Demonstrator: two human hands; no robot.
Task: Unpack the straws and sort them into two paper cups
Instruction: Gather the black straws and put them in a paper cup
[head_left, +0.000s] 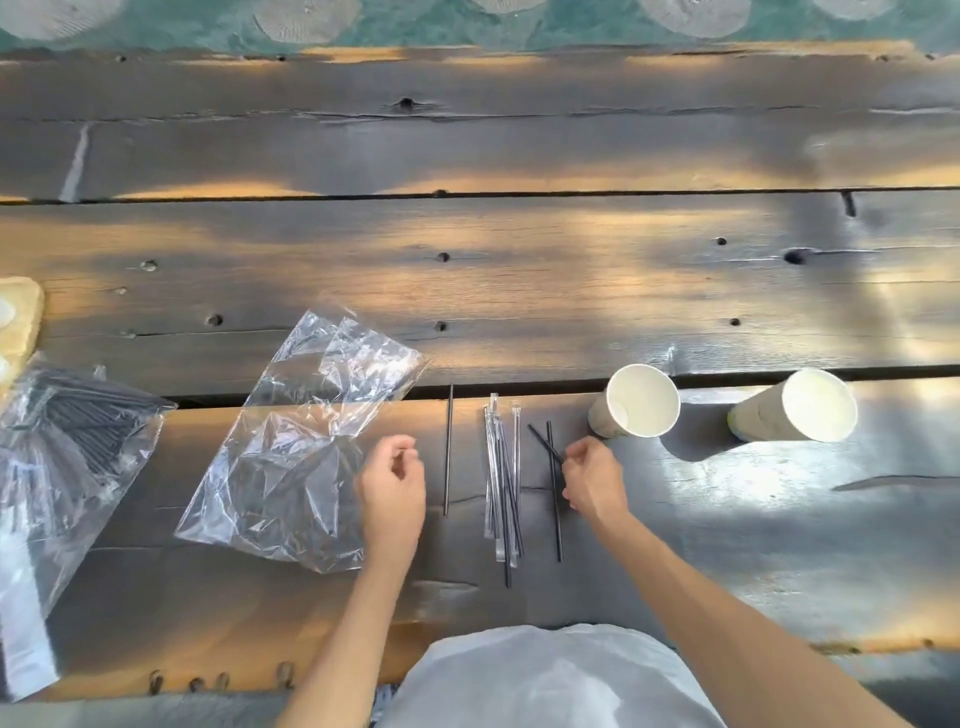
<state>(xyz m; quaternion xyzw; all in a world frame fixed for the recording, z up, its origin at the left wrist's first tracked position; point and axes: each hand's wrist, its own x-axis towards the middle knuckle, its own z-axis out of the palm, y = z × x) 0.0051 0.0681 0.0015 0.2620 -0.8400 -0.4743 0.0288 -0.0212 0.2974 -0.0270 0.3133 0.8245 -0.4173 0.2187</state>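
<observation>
Fingers of the right hand (592, 480) pinch one end of a bare black straw (544, 441) pointing to 10 o'clock; the left hand (392, 483) hovers loosely curled, holding nothing. Wrapped straws (500, 467) lie between the hands. Sorting seems underway: next, the pinched straw goes into the near cup (636, 400) at 1 o'clock.

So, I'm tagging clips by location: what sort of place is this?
Probably a café or drinks counter: a rough plank table, two paper cups and a bulk bag of black straws.
</observation>
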